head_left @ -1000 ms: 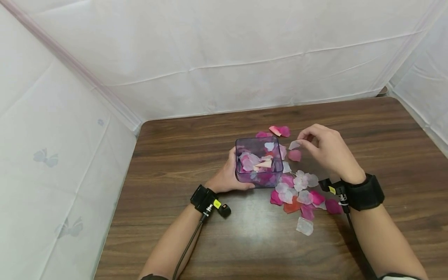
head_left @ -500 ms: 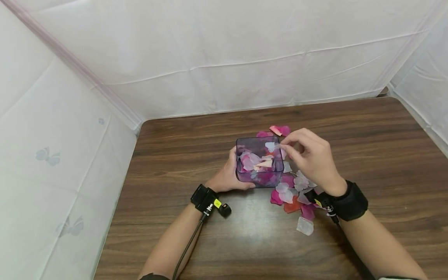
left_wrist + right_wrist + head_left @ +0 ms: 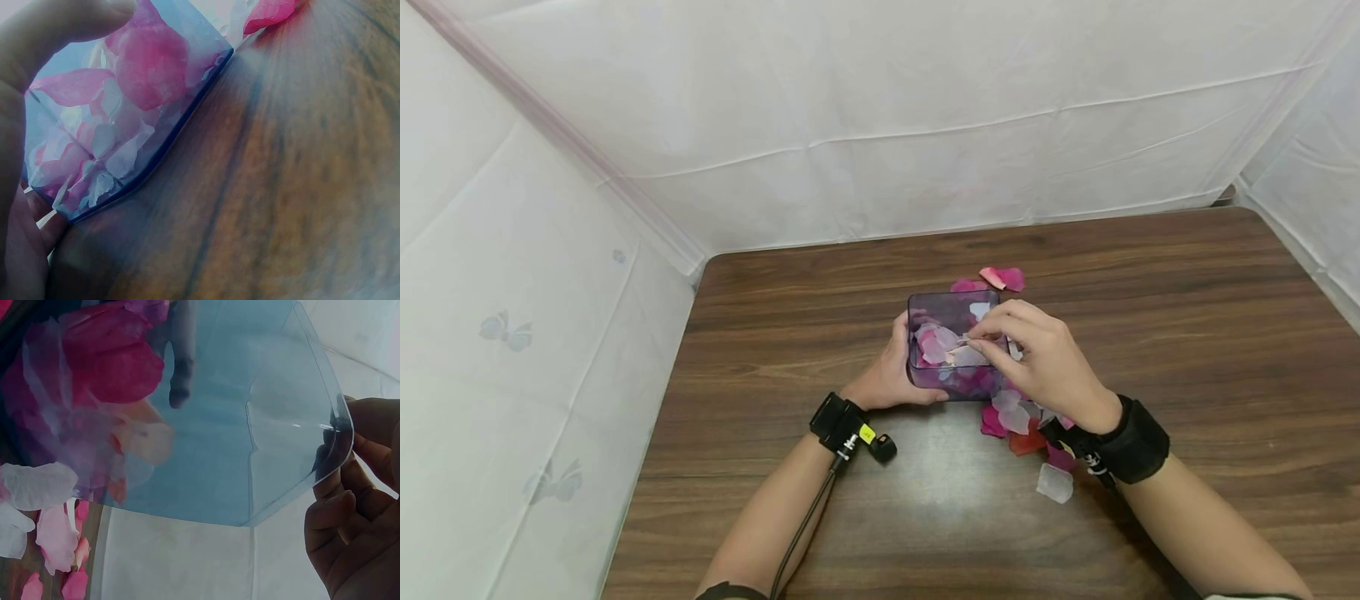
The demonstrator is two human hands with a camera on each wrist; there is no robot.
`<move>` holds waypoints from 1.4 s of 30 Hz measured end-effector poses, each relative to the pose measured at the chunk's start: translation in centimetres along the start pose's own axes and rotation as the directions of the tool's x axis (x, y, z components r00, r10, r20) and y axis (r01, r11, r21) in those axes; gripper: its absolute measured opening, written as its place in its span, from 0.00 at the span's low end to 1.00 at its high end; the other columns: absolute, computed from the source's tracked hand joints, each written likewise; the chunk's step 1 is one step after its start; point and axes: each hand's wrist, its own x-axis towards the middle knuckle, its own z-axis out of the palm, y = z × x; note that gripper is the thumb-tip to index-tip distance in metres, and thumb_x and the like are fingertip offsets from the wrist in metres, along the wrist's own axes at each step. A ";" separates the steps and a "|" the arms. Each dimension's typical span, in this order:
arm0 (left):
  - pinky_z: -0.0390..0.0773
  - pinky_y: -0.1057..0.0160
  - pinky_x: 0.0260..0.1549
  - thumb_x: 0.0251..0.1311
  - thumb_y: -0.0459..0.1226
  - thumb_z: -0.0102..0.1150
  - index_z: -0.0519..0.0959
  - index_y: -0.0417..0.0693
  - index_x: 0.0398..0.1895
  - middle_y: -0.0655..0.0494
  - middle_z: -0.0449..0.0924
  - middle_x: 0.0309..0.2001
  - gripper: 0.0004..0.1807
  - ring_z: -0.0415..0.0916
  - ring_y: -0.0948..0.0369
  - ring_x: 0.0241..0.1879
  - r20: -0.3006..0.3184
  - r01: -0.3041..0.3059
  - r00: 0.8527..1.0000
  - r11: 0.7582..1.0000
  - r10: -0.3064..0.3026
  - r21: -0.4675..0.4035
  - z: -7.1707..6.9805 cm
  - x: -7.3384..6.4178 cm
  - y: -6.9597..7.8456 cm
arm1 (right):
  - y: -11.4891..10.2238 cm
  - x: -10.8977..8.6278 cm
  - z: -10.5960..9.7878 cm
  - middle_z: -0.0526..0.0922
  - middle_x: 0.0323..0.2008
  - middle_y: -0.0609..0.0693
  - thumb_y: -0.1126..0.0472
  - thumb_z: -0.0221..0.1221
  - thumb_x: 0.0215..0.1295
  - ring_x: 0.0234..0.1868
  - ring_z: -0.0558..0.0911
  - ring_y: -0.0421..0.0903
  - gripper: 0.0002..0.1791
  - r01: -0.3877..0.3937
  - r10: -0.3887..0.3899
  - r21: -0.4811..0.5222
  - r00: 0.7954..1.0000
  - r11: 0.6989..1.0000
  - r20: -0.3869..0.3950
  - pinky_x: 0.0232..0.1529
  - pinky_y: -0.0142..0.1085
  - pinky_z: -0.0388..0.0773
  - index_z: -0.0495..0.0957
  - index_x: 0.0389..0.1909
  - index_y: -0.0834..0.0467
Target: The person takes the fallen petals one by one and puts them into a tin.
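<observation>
My left hand (image 3: pixel 891 377) grips a clear purple-tinted square box (image 3: pixel 951 382) from its left side, thumb along the near wall. Pink and white petals (image 3: pixel 936 343) lie inside and show through the wall in the left wrist view. Over the box's open top, my right hand (image 3: pixel 1041 354) pinches a thin white petal (image 3: pixel 970 357) between thumb and forefinger. In the right wrist view the right hand's fingers (image 3: pixel 340 512) reach in past the rim, partly seen through the clear wall (image 3: pixel 212 456); the pinched petal is hidden there.
Loose petals lie against the box's right side, among them a red one (image 3: pixel 1027 442) and a white one (image 3: pixel 1055 483) nearer the front. Behind the box are more pink petals (image 3: pixel 1011 279). The wooden table (image 3: pixel 775 333) ends at white sheeting (image 3: pixel 850 192) behind.
My right hand has moved left from beside the loose petals to over the box, bringing the white petal along. My left hand and the box have stayed put.
</observation>
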 end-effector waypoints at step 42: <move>0.64 0.56 0.67 0.40 0.40 0.84 0.42 0.55 0.74 0.53 0.63 0.66 0.66 0.65 0.60 0.64 -0.001 0.022 1.000 1.000 -0.022 0.008 1.1 1.9 -5.0 | 19.9 1.1 -1.5 0.85 0.39 0.60 0.55 0.60 0.71 0.39 0.77 0.55 0.16 -0.654 0.722 -0.307 0.637 0.691 0.269 0.40 0.45 0.72 0.85 0.44 0.65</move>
